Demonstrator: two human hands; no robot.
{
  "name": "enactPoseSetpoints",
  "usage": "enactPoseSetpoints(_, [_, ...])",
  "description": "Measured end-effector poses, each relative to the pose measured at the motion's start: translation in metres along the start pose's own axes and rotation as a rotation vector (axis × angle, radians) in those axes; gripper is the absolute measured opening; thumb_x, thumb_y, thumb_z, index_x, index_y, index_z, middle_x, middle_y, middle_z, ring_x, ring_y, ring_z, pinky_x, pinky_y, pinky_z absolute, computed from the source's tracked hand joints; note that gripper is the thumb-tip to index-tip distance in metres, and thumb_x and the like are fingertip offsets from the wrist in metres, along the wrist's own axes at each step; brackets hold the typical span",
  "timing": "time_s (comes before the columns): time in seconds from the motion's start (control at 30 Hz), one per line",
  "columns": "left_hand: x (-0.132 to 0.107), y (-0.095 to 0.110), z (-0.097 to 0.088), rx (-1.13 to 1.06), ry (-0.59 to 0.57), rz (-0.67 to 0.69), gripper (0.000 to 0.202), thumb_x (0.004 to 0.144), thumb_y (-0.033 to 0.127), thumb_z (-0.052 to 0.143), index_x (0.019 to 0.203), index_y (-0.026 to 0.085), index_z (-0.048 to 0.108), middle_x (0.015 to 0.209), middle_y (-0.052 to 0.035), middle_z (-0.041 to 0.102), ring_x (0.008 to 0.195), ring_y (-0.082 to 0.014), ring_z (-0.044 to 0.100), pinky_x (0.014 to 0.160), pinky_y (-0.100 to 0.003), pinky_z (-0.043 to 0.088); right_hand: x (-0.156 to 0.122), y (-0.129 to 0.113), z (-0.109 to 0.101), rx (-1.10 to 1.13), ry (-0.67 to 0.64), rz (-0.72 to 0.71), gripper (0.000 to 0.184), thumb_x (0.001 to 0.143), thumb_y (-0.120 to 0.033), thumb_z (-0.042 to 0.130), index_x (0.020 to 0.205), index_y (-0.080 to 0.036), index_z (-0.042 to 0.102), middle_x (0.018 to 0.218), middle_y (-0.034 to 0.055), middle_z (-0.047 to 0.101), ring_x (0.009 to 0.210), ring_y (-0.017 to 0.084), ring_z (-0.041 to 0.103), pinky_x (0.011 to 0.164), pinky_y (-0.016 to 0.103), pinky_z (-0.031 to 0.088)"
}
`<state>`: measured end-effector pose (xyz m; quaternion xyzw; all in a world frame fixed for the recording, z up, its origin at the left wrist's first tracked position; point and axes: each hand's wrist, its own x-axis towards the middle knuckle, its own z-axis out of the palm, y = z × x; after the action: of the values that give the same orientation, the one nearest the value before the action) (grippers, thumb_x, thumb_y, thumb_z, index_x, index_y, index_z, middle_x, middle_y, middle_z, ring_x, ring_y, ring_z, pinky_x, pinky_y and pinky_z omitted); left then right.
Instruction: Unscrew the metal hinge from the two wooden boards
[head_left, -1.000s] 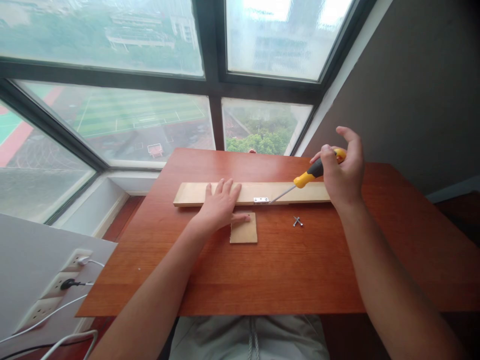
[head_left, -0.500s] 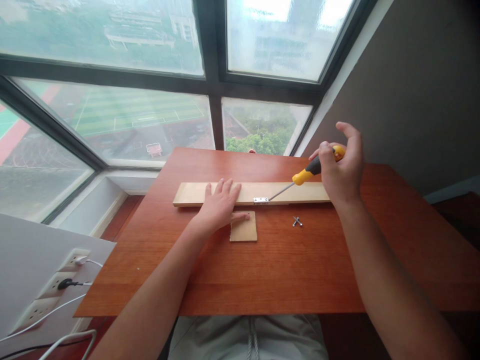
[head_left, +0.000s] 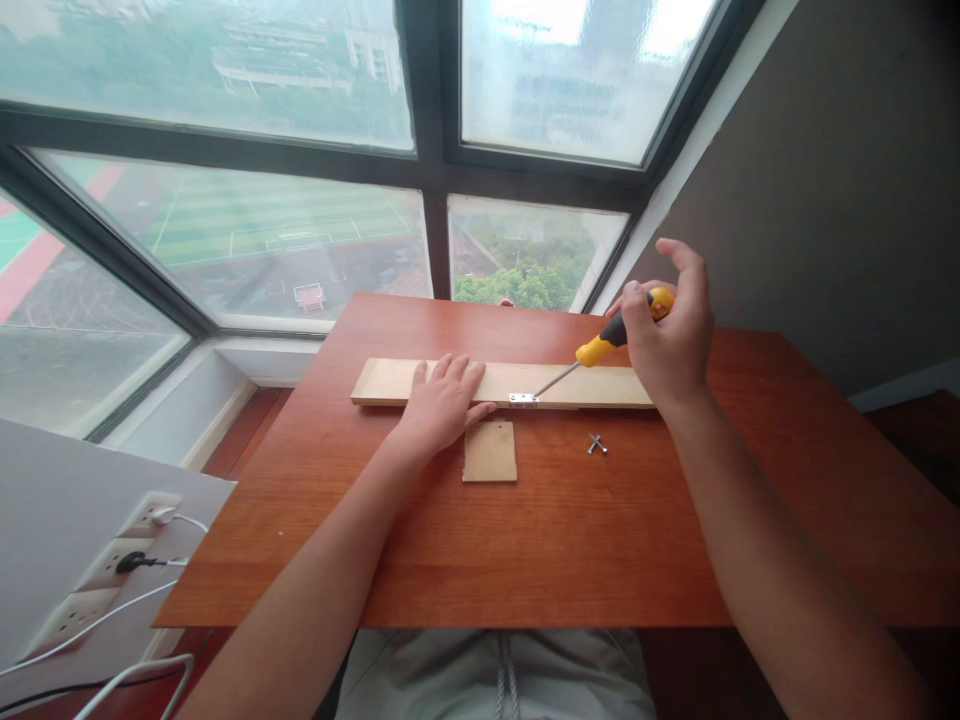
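A long pale wooden board [head_left: 581, 385] lies across the table. My left hand [head_left: 442, 400] rests on it with fingers spread, its thumb along the near edge. On that edge sits a small silver metal bracket [head_left: 523, 400], just right of the thumb. My right hand [head_left: 671, 335] is closed around a yellow and black screwdriver [head_left: 604, 342], index finger raised off the handle. The slanted shaft reaches down to the bracket's right end. Nearer me lie a small square wooden piece [head_left: 490, 452] and several loose screws [head_left: 597, 445].
The reddish-brown wooden table [head_left: 540, 560] carries everything. Beyond its far edge are large windows with dark frames [head_left: 435, 170]. A grey wall [head_left: 840, 220] stands at right. Power sockets [head_left: 112, 565] with plugged cables are on the low wall at left.
My left thumb has moved from the small wooden piece up to the board's near edge. My right hand and the screwdriver handle have shifted slightly left, the tip staying at the bracket.
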<state>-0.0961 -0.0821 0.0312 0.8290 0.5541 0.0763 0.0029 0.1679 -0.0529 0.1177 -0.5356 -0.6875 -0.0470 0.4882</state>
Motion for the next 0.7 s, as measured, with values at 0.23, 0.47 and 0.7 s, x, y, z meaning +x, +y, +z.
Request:
enactPoseSetpoints(0.23, [0.003,-0.004,-0.001,0.0,0.027,0.028,0.061,0.091,0.064,0.05,0.136,0.023,0.05,0.138,-0.0151,0.055,0.131,-0.034,0.044,0.11,-0.05,0.028,0.001,-0.02,-0.006,-0.042,-0.012,0.035,0.047,0.095,-0.039,0.045,0.14,-0.026,0.04,0.086,0.005,0.071,0.075,0.024,0.065,0.077,0.042,0.051])
enactPoseSetpoints(0.47, [0.005,-0.009,0.005,0.021,0.042,0.058,0.069,0.088,0.069,0.05,0.139,0.021,0.047,0.135,-0.0165,0.055,0.127,-0.0344,0.046,0.11,-0.049,0.026,0.018,-0.05,-0.01,-0.164,-0.223,-0.065,0.03,0.092,-0.038,0.051,0.117,-0.025,0.062,0.083,0.0036,0.071,0.071,0.021,0.064,0.071,0.036,0.047])
enactPoseSetpoints(0.7, [0.004,-0.008,0.004,0.03,0.049,0.068,0.072,0.087,0.069,0.051,0.141,0.02,0.046,0.137,-0.0173,0.054,0.127,-0.0353,0.045,0.11,-0.049,0.026,0.026,-0.065,-0.006,-0.303,-0.243,-0.116,0.027,0.09,-0.04,0.054,0.108,-0.024,0.067,0.072,0.0034,0.066,0.064,0.021,0.059,0.061,0.033,0.041])
